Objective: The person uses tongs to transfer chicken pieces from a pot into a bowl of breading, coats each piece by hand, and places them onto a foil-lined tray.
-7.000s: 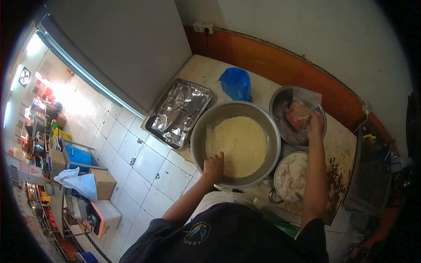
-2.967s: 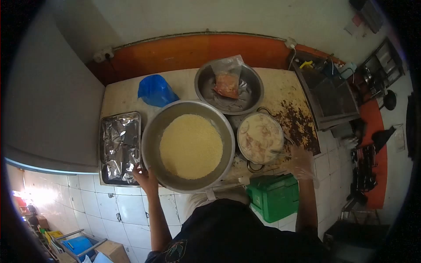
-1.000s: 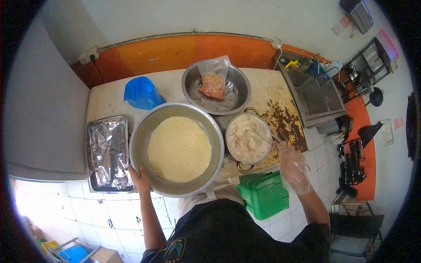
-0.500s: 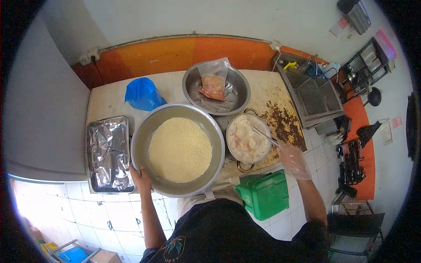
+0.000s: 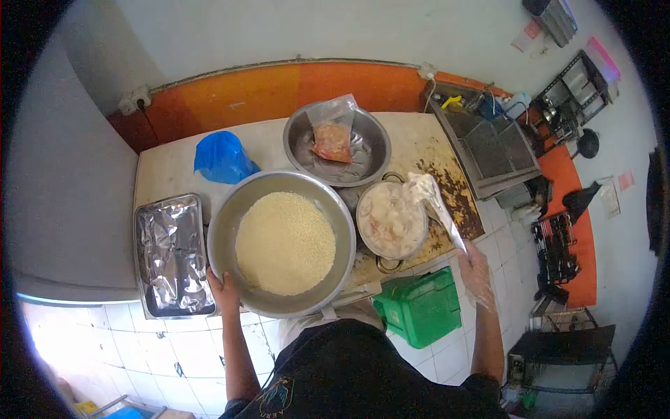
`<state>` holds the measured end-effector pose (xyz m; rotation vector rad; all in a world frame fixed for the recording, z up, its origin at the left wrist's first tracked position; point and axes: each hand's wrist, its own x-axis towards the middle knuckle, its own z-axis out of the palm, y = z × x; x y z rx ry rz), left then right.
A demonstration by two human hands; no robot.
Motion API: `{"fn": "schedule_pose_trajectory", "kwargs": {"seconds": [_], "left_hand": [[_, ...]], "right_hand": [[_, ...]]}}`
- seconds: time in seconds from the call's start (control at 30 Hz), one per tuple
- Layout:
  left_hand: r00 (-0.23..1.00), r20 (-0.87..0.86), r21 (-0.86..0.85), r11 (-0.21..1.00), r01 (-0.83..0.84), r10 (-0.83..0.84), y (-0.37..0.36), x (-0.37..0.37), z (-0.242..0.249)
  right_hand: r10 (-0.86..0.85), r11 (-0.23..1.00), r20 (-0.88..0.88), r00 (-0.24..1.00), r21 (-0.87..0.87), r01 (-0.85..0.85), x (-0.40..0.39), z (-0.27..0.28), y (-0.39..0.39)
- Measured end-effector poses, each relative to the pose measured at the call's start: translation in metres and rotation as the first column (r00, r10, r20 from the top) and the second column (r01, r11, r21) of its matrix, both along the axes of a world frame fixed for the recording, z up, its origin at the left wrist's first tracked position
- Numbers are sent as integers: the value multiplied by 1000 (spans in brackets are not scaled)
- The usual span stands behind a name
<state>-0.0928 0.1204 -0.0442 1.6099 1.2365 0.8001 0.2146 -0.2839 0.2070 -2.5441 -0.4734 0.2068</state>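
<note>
My left hand (image 5: pixel 225 292) grips the near-left rim of a large metal bowl (image 5: pixel 342 269), thumb on the inside wall. Pale yellow crumbs (image 5: pixel 286 244) lie heaped in that bowl. In a clear plastic glove, my right hand (image 5: pixel 476 271) is closed round the handle end of metal tongs (image 5: pixel 450 223). A batter-coated piece (image 5: pixel 421 187), pale and wet, is at the far end of the tongs. It is raised at the right rim of a two-handled pot (image 5: pixel 389 262), which holds creamy batter with pieces in it (image 5: pixel 391 222).
Behind the pot, a metal bowl (image 5: pixel 296 150) holds a clear bag of orange-pink food (image 5: pixel 332 142). A blue bag (image 5: pixel 222 159) stands at the back left. At the left lies a foil-lined tray (image 5: pixel 171 251). A green bin (image 5: pixel 419 307) is below the table edge, and a sink (image 5: pixel 492 143) is at right.
My right hand has moved down and slightly right, and the tongs have come up out of the batter with a coated piece. My left hand stays on the large bowl's rim.
</note>
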Motion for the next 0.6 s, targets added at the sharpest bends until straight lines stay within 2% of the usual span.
{"fn": "schedule_pose_trajectory", "kwargs": {"seconds": [0.03, 0.1, 0.17, 0.2, 0.23, 0.27, 0.3, 0.33, 0.37, 0.4, 0.43, 0.47, 0.5, 0.57, 0.6], "left_hand": [[1000, 2, 1, 1000, 7, -7, 1, 0, -2], [983, 171, -196, 980, -36, 70, 1, -1, -3], [978, 197, -229, 973, -15, 62, -1, -1, 8], [973, 223, -262, 965, 2, 58, -1, -1, 15], [973, 224, -258, 966, 9, 51, -1, -2, 11], [943, 329, -269, 962, 44, 49, -1, -3, 4], [901, 430, -278, 957, 79, 50, 0, -4, 0], [929, 347, -258, 965, -35, 127, -7, 3, 14], [929, 344, -260, 964, -45, 137, -9, 5, 16], [932, 344, -250, 968, -24, 112, -10, 3, 17], [934, 346, -239, 971, 1, 84, -10, -1, 17], [889, 457, -260, 961, 93, 38, -4, -4, -1], [887, 460, -258, 962, 95, 36, -7, -2, 10], [950, 311, -193, 980, 36, 27, -24, 8, 47], [961, 274, -173, 985, 13, 36, -28, 10, 49]], "right_hand": [[-43, 998, -27, 999, -42, 41, -8, 18, 5], [-88, 993, -50, 995, -85, 84, -17, 22, 4], [-104, 991, 127, 986, -69, 114, -27, 13, -1], [-110, 990, 128, 986, -68, 120, -31, 8, 6], [-148, 986, 24, 989, -75, 150, -38, 2, 19], [-188, 980, -82, 979, -83, 181, -44, -5, 27], [-195, 979, -82, 977, -77, 189, -46, -19, 25], [-145, 987, -6, 989, -64, 144, -45, -41, 22], [-87, 994, 66, 994, -60, 91, -43, -63, 19], [-106, 990, 112, 988, -83, 115, -46, -68, 24], [-98, 991, 107, 989, -86, 107, -48, -65, 25], [-103, 991, 63, 993, -75, 108, -50, -58, 23], [-112, 992, 23, 993, -62, 113, -54, -44, 27], [-125, 990, 80, 989, -55, 129, -60, -26, 27], [-133, 989, 130, 982, -52, 141, -63, -16, 26]]}}
